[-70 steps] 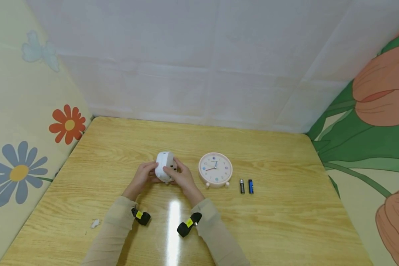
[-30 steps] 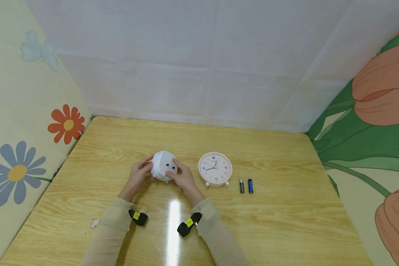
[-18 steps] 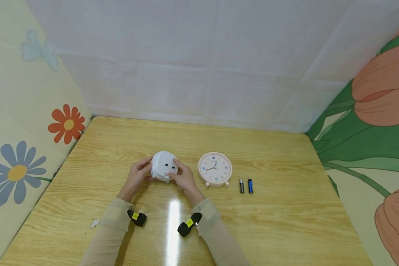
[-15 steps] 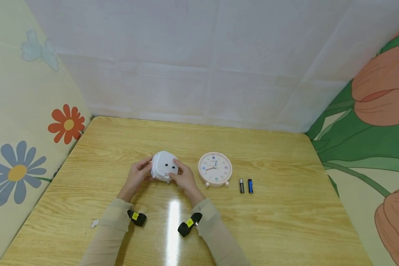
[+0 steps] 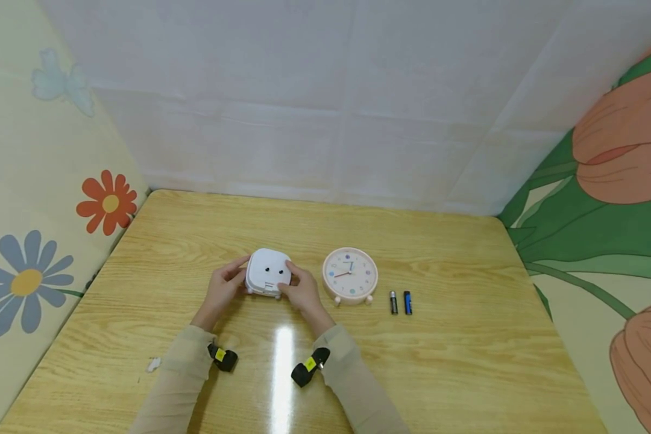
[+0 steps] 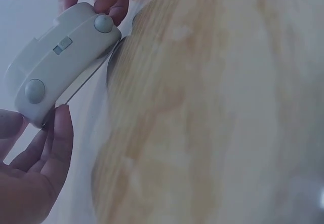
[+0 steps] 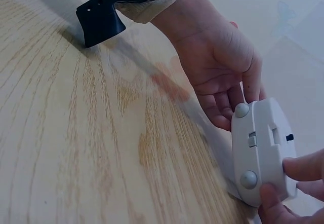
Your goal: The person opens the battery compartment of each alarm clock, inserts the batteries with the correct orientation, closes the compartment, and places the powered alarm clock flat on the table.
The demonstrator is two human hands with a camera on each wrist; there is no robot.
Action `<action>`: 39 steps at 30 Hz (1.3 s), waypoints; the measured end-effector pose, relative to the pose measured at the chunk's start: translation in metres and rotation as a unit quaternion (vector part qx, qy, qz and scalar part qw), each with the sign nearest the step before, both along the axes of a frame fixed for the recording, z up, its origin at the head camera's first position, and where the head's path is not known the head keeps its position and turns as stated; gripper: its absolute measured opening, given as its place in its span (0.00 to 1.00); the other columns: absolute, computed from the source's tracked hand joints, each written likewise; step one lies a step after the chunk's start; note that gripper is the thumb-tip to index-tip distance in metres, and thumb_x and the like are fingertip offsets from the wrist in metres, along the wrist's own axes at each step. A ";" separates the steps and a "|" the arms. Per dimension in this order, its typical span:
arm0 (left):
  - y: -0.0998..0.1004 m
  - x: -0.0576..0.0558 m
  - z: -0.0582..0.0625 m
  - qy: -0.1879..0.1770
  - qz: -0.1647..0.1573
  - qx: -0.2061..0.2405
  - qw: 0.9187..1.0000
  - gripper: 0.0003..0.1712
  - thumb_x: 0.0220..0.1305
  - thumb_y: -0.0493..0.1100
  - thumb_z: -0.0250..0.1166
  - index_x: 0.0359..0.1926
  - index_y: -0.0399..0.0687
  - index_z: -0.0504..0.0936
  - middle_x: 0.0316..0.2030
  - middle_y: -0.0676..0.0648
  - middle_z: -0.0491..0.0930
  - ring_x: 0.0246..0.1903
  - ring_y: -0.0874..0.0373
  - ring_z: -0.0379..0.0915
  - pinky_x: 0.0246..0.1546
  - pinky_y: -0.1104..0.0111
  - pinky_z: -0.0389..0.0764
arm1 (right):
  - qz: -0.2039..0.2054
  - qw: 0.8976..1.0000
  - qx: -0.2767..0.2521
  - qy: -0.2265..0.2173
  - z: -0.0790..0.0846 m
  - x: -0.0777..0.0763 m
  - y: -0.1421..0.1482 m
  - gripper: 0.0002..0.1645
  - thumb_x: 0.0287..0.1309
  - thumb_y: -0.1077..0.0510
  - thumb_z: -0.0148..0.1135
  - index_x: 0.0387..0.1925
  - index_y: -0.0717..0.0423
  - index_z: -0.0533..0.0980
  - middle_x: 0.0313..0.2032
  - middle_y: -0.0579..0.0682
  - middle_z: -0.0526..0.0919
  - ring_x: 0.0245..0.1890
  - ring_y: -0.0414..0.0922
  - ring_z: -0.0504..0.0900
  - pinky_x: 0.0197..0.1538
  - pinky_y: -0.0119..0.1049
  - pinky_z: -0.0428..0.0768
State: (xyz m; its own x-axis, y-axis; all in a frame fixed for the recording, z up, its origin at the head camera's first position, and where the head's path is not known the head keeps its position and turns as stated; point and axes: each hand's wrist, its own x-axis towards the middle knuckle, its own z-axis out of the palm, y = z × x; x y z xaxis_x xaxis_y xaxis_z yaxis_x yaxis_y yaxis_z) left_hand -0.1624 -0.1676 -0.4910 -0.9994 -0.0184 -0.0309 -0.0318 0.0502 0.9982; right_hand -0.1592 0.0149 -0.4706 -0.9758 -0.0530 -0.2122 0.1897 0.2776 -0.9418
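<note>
Both hands hold a white alarm clock (image 5: 268,265), its back with two black knobs turned up toward the head camera. My left hand (image 5: 222,289) grips its left edge, thumb on the near side and fingers beneath. On the opposite edge my right hand (image 5: 304,295) pinches it, the thumb at the lower right corner of the back. Two round feet and a small slide switch show on the clock's underside (image 6: 63,57) in the left wrist view. Its front face is hidden.
A pink round alarm clock (image 5: 350,274) lies face up to the right. Beside it are a black-and-silver battery (image 5: 393,302) and a blue battery (image 5: 408,302). A small white scrap (image 5: 154,364) lies near the left sleeve on the wooden table (image 5: 466,355).
The white alarm clock has turned from edge-on until its back faces the head camera. My left hand has shifted slightly left with it; the right thumb has moved off toward the corner.
</note>
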 end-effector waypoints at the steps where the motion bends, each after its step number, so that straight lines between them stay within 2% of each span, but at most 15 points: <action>1: 0.000 0.000 0.000 0.002 0.003 -0.004 1.000 0.20 0.63 0.28 0.52 0.57 0.30 0.69 0.30 0.54 0.79 0.27 0.67 0.72 0.25 0.75 0.77 | 0.000 1.000 0.001 0.002 0.000 0.000 0.000 0.34 0.47 0.70 0.64 0.59 0.55 0.68 0.52 0.57 0.74 0.36 0.43 0.75 0.35 0.28 0.77; 8: 0.002 -0.002 -0.003 -0.004 0.014 -0.038 0.999 0.19 0.63 0.28 0.52 0.55 0.30 0.72 0.42 0.33 0.77 0.28 0.68 0.72 0.27 0.76 0.77 | -0.008 1.000 0.003 -0.005 0.001 0.000 0.000 0.35 0.47 0.72 0.63 0.59 0.53 0.69 0.50 0.56 0.75 0.38 0.43 0.75 0.37 0.28 0.77; 12: 0.003 -0.002 -0.004 0.002 0.011 -0.057 0.998 0.18 0.63 0.28 0.52 0.54 0.28 0.72 0.45 0.28 0.74 0.26 0.69 0.72 0.26 0.76 0.77 | -0.012 1.000 0.004 -0.009 -0.001 0.000 0.001 0.35 0.47 0.72 0.63 0.59 0.53 0.69 0.51 0.55 0.75 0.38 0.43 0.74 0.37 0.28 0.77; 19: 0.007 -0.002 -0.001 -0.019 0.005 -0.081 0.997 0.19 0.66 0.35 0.52 0.55 0.28 0.71 0.47 0.30 0.74 0.24 0.70 0.71 0.26 0.77 0.76 | -0.014 1.000 0.002 -0.005 0.000 0.001 0.003 0.34 0.46 0.72 0.63 0.58 0.53 0.70 0.50 0.56 0.75 0.37 0.43 0.74 0.37 0.29 0.76; 27: 0.009 -0.002 0.002 -0.051 0.000 -0.101 0.994 0.20 0.68 0.38 0.50 0.57 0.30 0.69 0.51 0.32 0.72 0.27 0.68 0.71 0.27 0.76 0.76 | -0.018 1.000 0.014 -0.007 0.000 0.001 0.004 0.34 0.46 0.71 0.63 0.58 0.52 0.70 0.54 0.55 0.73 0.38 0.43 0.74 0.37 0.28 0.76; 34: 0.009 -0.002 0.002 -0.075 -0.006 -0.131 0.989 0.23 0.68 0.43 0.50 0.59 0.34 0.69 0.53 0.35 0.71 0.36 0.60 0.72 0.31 0.75 0.76 | -0.020 1.000 0.021 0.003 0.000 0.002 0.004 0.34 0.46 0.71 0.64 0.57 0.54 0.71 0.50 0.56 0.75 0.36 0.43 0.75 0.36 0.28 0.77; 39: 0.010 -0.003 0.002 -0.085 -0.006 -0.147 0.985 0.23 0.67 0.43 0.51 0.60 0.36 0.68 0.53 0.36 0.72 0.41 0.53 0.71 0.33 0.74 0.76 | -0.015 0.998 0.051 0.017 0.000 0.002 0.005 0.33 0.46 0.69 0.65 0.57 0.54 0.71 0.49 0.57 0.75 0.37 0.42 0.74 0.37 0.27 0.76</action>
